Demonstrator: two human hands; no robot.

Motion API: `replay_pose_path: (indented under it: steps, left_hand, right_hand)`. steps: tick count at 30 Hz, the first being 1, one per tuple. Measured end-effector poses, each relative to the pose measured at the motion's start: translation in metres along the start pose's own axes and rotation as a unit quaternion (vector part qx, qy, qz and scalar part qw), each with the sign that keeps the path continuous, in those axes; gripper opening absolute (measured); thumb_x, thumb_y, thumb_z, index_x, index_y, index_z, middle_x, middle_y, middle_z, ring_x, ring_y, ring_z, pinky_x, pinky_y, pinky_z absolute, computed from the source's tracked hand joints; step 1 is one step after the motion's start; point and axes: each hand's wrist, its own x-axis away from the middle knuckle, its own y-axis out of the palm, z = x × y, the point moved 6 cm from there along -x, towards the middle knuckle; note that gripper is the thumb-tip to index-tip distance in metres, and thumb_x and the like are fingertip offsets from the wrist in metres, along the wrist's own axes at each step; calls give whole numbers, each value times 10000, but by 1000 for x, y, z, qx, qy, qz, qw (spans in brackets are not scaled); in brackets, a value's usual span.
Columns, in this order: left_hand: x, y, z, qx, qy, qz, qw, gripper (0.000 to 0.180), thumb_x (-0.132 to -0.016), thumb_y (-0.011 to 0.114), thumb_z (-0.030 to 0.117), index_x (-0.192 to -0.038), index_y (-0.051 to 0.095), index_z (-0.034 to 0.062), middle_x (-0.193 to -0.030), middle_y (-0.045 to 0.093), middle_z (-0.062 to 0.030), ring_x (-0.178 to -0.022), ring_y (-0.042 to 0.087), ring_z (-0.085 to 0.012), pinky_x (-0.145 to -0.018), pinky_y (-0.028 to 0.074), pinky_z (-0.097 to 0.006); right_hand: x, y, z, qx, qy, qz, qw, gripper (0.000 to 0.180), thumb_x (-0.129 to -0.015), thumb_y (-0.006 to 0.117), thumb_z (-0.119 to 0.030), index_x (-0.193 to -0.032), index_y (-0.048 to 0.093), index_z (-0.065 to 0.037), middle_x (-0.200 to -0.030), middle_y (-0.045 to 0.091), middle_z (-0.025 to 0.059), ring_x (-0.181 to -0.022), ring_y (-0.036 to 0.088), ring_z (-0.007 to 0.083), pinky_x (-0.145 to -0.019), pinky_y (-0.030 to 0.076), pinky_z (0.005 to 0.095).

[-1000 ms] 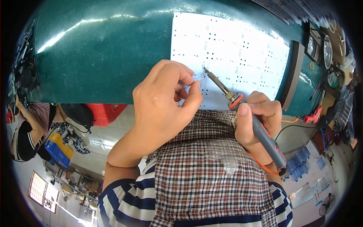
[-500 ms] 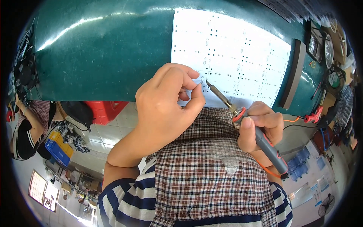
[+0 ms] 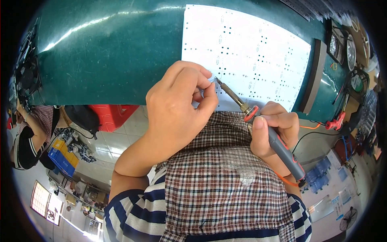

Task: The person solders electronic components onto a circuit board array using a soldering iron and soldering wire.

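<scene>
Board [image 3: 246, 52]: on table [image 3: 109, 64], near edge
Iron [image 3: 252, 114]: tip over board's near-left part, ahead of grip
Right hand [image 3: 276, 129]: wrapped round handle
Left hand [image 3: 175, 99]: narrow pinch; cannot tell contents

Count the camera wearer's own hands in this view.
2. The left hand is over the lower-left part of the white board, fingers bent; the right hand grips the gray soldering iron. Both show plainly; neither is hidden.

Worktop [image 3: 113, 60]: a glare streak curves across from me
White panel [image 3: 246, 44]: washed-out bright before me
Window [image 3: 40, 196]: pale, overexposed
Rim: bent, black
</scene>
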Motion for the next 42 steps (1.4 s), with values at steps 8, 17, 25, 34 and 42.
replay_pose_path:
  steps: [8, 17, 25, 34, 42]
  left_hand:
    - [1, 1, 1, 5, 3, -3, 1000, 127, -745, 703, -51, -789, 599, 7, -919, 640, -60, -582, 569, -54, -495, 424, -181]
    - [2, 2, 1, 3, 6, -15, 1000, 126, -727, 684, -67, -798, 607, 4, -952, 626, -67, -619, 604, -81, -530, 465, -197]
    - [1, 0, 3, -4, 7, -28, 1000, 136, -706, 685, -67, -782, 599, 6, -964, 629, -75, -664, 620, -98, -551, 478, -208]
    - [6, -13, 3, 22, -56, -58, 997, 89, -788, 666, -58, -812, 600, -2, -978, 609, -77, -591, 597, -75, -476, 411, -185]
    - [18, -11, 2, 10, -44, -76, 996, 91, -797, 670, -57, -846, 608, -12, -1023, 586, -82, -655, 637, -95, -527, 490, -193]
  right_hand:
    - [1, 0, -1, -6, -11, 6, 1000, 244, -755, 701, 47, -856, 488, -13, -617, 564, 76, -449, 472, 77, -385, 338, 219]
    - [4, 0, -3, 6, -19, 21, 1000, 241, -743, 712, 45, -838, 497, -10, -603, 553, 70, -444, 475, 76, -377, 334, 212]
    - [3, -1, -5, 18, -22, 19, 999, 242, -735, 719, 39, -826, 499, -9, -578, 546, 72, -429, 460, 77, -370, 327, 217]
    - [2, -1, -7, 16, -13, 1, 1000, 238, -734, 706, 50, -820, 493, -12, -576, 536, 65, -428, 450, 84, -376, 321, 223]
    - [9, -9, -11, -4, -53, 18, 998, 225, -749, 687, 39, -819, 480, -17, -578, 511, 61, -423, 407, 80, -374, 295, 235]
